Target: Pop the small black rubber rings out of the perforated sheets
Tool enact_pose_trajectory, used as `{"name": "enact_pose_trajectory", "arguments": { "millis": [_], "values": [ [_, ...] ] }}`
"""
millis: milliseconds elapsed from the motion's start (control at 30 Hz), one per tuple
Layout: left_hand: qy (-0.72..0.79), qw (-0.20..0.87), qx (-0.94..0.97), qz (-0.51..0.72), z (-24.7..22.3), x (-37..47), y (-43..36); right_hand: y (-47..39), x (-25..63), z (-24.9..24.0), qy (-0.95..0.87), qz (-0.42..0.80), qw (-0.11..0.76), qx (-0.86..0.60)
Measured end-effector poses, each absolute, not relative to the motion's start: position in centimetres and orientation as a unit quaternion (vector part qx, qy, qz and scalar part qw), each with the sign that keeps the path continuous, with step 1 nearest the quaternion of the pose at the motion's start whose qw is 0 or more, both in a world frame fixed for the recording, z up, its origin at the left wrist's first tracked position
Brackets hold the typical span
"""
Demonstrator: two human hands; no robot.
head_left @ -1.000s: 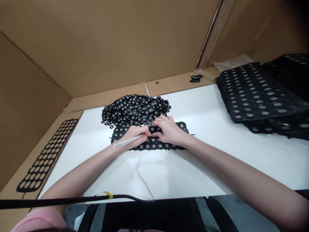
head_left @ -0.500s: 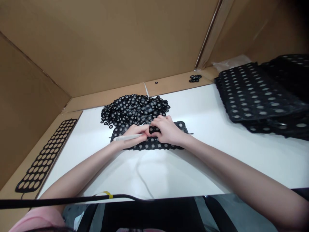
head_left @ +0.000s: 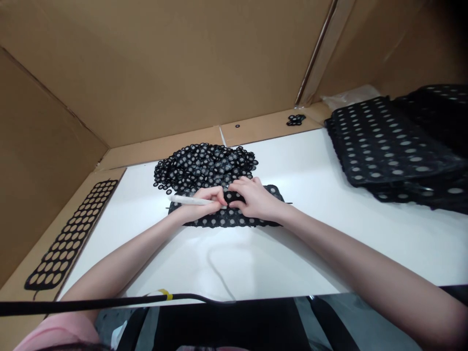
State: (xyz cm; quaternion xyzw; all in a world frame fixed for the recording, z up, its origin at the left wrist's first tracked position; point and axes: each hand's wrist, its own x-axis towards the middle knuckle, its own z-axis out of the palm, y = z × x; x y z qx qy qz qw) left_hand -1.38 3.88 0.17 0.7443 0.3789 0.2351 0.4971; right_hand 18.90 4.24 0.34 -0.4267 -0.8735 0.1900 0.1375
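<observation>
A black sheet with rows of pale round spots (head_left: pixel 223 221) lies on the white table in front of me. My left hand (head_left: pixel 204 202) is closed around a white pen-like tool (head_left: pixel 186 200), whose tip end is at the middle of the sheet. Just right of it, my right hand (head_left: pixel 252 197) rests on the sheet with fingers bent and thumb apart from them; a dark spotted part of the sheet shows between. Directly behind the sheet is a big heap of small black rings with pale centres (head_left: pixel 203 165).
Spotted black sheets (head_left: pixel 383 141) are stacked at the right. A black sheet with round holes (head_left: pixel 73 234) lies on cardboard at the left. A small ring cluster (head_left: pixel 295 120) sits at the back. A black cable (head_left: pixel 109 303) crosses the near edge.
The white tool in my left hand has tilted, its rear end now higher and further left. My left fingers have shifted slightly; my right hand stays nearly in place.
</observation>
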Motion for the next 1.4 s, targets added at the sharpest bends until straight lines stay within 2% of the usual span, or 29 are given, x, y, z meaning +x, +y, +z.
{"name": "enact_pose_trajectory", "arguments": {
  "millis": [100,200,500,900,1400],
  "values": [
    [0.386,0.546,0.686,0.287,-0.2,-1.8,3.9,4.1,19.2,0.6,-0.880,0.208,0.133,-0.405],
    [0.386,0.545,0.677,0.310,-0.2,-1.9,3.6,4.1,19.3,0.6,-0.876,0.216,0.133,-0.411],
    [0.356,0.388,0.810,0.257,-0.5,-1.8,1.9,3.9,19.4,1.6,-0.850,0.299,0.165,-0.401],
    [0.302,0.324,0.874,0.201,-0.2,-1.9,2.1,4.3,19.7,1.1,-0.850,0.330,0.180,-0.369],
    [0.327,0.374,0.856,0.145,0.4,-1.8,2.4,4.2,19.7,1.4,-0.845,0.352,0.182,-0.359]
  ]
}}
